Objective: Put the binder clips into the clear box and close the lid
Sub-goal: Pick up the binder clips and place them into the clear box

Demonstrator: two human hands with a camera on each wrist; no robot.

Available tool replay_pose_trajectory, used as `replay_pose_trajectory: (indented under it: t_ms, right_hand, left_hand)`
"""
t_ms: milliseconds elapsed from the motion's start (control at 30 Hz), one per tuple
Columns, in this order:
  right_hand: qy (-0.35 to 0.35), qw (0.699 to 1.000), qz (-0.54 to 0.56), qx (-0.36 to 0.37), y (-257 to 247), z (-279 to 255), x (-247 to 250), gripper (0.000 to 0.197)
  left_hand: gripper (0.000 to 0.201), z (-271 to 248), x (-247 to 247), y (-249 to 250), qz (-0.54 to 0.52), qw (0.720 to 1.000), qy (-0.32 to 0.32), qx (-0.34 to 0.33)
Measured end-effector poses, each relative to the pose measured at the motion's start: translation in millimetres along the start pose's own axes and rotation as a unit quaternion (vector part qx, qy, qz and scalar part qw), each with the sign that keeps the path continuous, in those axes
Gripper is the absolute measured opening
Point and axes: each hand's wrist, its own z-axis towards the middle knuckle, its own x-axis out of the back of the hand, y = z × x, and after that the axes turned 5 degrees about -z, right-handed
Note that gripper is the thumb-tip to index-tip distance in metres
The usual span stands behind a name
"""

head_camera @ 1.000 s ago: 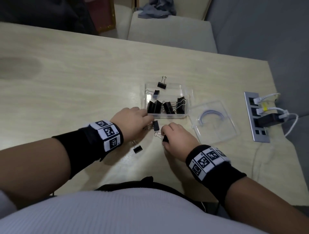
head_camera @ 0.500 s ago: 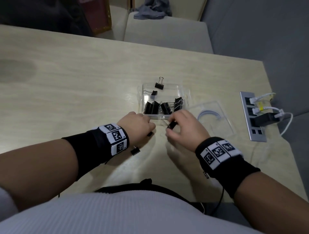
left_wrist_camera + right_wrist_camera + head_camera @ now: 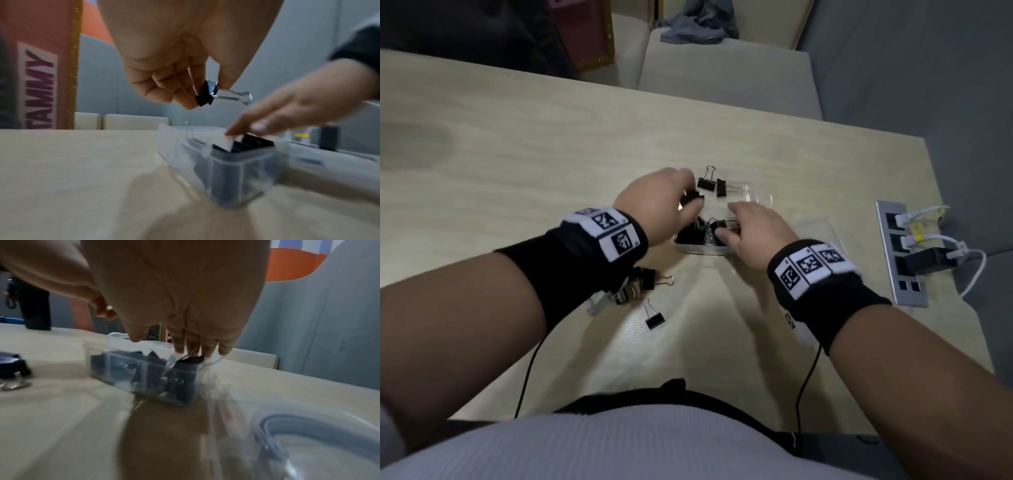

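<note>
Left hand (image 3: 174, 68) pinches one binder clip (image 3: 207, 94) between thumb and fingertips, above the near-left part of the clear box (image 3: 236, 170); clip's long axis lies roughly level, black body toward the fingers, wire handles pointing away toward the right hand (image 3: 753, 229). Right hand is over the box with fingers extended downward, fingertips (image 3: 205, 352) at a clip standing among those already packed; no clear grasp visible, reads as pressing or settling rather than holding. Box sits on the table (image 3: 517, 154), mostly hidden by both hands in the head view. Lid (image 3: 822, 233) lies flat just right of the box, detached or hinged cannot be told. Loose clips remain: two just beyond the box (image 3: 717, 186), one near the body (image 3: 654, 318), a small cluster under the left forearm (image 3: 640, 284). Risks, as judged: packed clips stand at rim height, so the lid may not seat; a level drop could leave handles hooked over the rim; both hands crowd the opening and may collide.
</note>
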Motion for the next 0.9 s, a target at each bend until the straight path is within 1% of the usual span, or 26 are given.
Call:
replay_pose_trajectory:
  t_ms: [67, 100, 167, 233, 300, 400, 467, 500, 567, 633, 700, 733, 800, 833, 900]
  right_hand:
    - [0.011, 1.0, 0.003, 0.008, -2, -11, -7, 0.059]
    - [0.016, 1.0, 0.007, 0.009, -4, -18, -9, 0.059]
    - [0.012, 1.0, 0.009, 0.01, -6, -30, -14, 0.058]
    - [-0.002, 1.0, 0.005, 0.008, -8, -40, -15, 0.054]
    - [-0.025, 1.0, 0.016, -0.004, -11, -46, -13, 0.049]
    - [-0.056, 0.998, 0.036, -0.022, -15, -48, -10, 0.04]
    - [-0.057, 0.998, 0.029, -0.028, -17, -46, -9, 0.038]
    - [-0.052, 0.998, 0.016, -0.031, -18, -45, -9, 0.038]
    - [-0.036, 0.999, -0.018, -0.024, -18, -42, -8, 0.041]
    - [-0.019, 0.999, -0.029, 0.004, -19, -36, -7, 0.047]
    - [-0.034, 0.998, -0.032, 0.036, -19, -30, -10, 0.056]
    - [-0.058, 0.996, -0.044, 0.042, -18, -27, -11, 0.062]
    - [-0.096, 0.992, -0.078, 0.032, -16, -25, -14, 0.07]
    - [-0.098, 0.991, -0.093, 0.022, -15, -24, -14, 0.072]
    - [-0.078, 0.991, -0.109, 0.015, -15, -27, -13, 0.07]
  left_hand:
    - [0.032, 15, 2, -8, -0.023, 0.999, 0.022, 0.038]
    - [0.035, 20, 1, -11, -0.021, 0.998, 0.017, 0.052]
    - [0.04, 22, -4, -16, 0.025, 0.998, -0.016, 0.056]
    - [0.041, 19, -11, -15, 0.082, 0.995, -0.036, 0.036]
    - [0.043, 16, -18, -13, 0.109, 0.993, -0.045, -0.003]
    - [0.047, 13, -26, -10, 0.149, 0.983, -0.089, -0.059]
    - [0.045, 12, -29, -8, 0.185, 0.974, -0.108, -0.076]
    - [0.043, 11, -29, -8, 0.196, 0.971, -0.107, -0.081]
    - [0.039, 7, -27, -9, 0.198, 0.971, -0.095, -0.097]
    - [0.038, 2, -24, -12, 0.191, 0.969, -0.093, -0.123]
    - [0.035, -5, -21, -14, 0.199, 0.962, -0.123, -0.142]
    - [0.033, -9, -19, -15, 0.203, 0.959, -0.144, -0.138]
    - [0.03, -15, -15, -18, 0.182, 0.962, -0.169, -0.116]
    - [0.029, -17, -13, -20, 0.159, 0.966, -0.17, -0.109]
    - [0.031, -20, -8, -27, 0.121, 0.975, -0.162, -0.096]
